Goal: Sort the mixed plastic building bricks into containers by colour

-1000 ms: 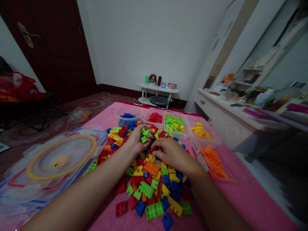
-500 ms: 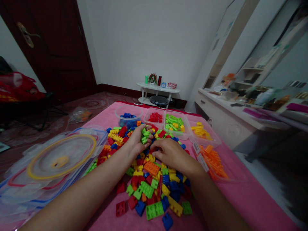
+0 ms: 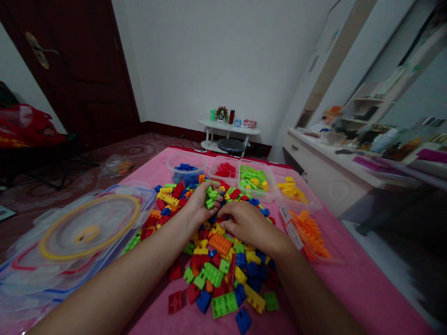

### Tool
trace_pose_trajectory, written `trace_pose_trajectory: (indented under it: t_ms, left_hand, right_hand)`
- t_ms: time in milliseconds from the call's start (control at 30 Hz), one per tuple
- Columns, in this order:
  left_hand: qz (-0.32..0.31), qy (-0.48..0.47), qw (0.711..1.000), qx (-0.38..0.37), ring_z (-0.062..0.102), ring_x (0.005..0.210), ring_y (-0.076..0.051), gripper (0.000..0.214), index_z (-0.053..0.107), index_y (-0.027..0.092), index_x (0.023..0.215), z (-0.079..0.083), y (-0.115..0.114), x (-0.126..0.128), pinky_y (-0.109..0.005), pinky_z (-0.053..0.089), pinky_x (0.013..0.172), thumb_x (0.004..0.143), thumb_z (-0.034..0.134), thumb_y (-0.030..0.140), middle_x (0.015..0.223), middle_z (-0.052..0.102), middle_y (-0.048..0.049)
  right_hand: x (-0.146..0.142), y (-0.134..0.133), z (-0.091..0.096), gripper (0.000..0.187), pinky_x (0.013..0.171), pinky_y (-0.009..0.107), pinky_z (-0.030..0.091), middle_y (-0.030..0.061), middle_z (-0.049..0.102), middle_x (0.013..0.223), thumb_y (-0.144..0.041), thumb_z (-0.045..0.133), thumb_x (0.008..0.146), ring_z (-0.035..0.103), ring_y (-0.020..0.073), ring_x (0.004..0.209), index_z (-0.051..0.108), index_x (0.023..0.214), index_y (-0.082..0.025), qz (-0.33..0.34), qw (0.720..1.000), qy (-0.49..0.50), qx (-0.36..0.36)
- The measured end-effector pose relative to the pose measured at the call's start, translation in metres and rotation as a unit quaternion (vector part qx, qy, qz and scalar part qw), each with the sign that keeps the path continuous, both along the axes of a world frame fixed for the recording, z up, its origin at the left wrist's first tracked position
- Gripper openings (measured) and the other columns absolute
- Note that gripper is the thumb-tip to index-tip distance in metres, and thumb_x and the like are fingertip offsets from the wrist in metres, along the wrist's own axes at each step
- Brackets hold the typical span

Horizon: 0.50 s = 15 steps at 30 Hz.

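Observation:
Several light green toy bricks (image 3: 211,197) rest in my left hand (image 3: 201,203), its fingers curled around them above a mixed heap of bricks. My right hand (image 3: 240,217) reaches into the heap just to the right, fingers bent down and pressed together; what they grip, if anything, is hidden. Below the hands an orange brick (image 3: 220,243) lies on top of the pile, among red, yellow, blue and green ones. Nearer to me are a green brick (image 3: 224,304) and a blue brick (image 3: 243,321) on the pink cloth.
Behind the heap stand clear boxes: a round tub (image 3: 186,176) of blue bricks, then red bricks (image 3: 226,170), green ones (image 3: 254,179) with some yellow, and yellow bricks (image 3: 292,190). Orange bricks (image 3: 310,235) fill a box at right. Stacked lids (image 3: 91,228) lie at left.
My right hand has shifted very slightly left, closer to my left hand. The left hand still holds the green bricks in almost the same place.

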State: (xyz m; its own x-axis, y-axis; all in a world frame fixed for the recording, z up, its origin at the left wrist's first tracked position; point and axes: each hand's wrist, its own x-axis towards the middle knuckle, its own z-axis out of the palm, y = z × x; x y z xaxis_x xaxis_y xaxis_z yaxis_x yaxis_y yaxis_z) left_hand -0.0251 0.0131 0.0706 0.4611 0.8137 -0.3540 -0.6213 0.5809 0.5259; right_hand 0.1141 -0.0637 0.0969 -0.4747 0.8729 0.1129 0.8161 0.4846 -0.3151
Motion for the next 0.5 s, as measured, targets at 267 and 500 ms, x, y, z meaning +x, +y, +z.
trace_pose_trajectory:
  t_ms: [267, 500]
  left_hand:
    - [0.001, 0.004, 1.000, 0.000, 0.046, 0.037, -0.008, 0.009, 0.051, 0.016, 0.077, -0.0011, 0.0000, 0.0009, -0.015, 0.031, 0.031, 0.082, 0.046, 0.021, 0.056, 0.052, 0.0007]
    - [0.001, 0.008, 1.000, 0.003, 0.045, 0.036, -0.009, 0.011, 0.052, 0.015, 0.077, -0.0045, -0.0004, 0.0031, -0.015, 0.029, 0.030, 0.083, 0.045, 0.021, 0.056, 0.053, 0.0000]
  right_hand:
    - [0.0007, 0.0004, -0.0029, 0.016, 0.070, 0.024, 0.038, 0.0023, 0.070, 0.090, -0.019, 0.060, 0.079, 0.062, 0.0154, 0.082, 0.071, 0.092, -0.022, 0.004, 1.000, 0.000, 0.003]
    - [0.0010, 0.0020, -0.0064, 0.016, 0.071, 0.025, 0.038, 0.0015, 0.070, 0.091, -0.020, 0.061, 0.078, 0.062, 0.0164, 0.084, 0.070, 0.091, -0.023, 0.006, 1.000, -0.005, 0.020]
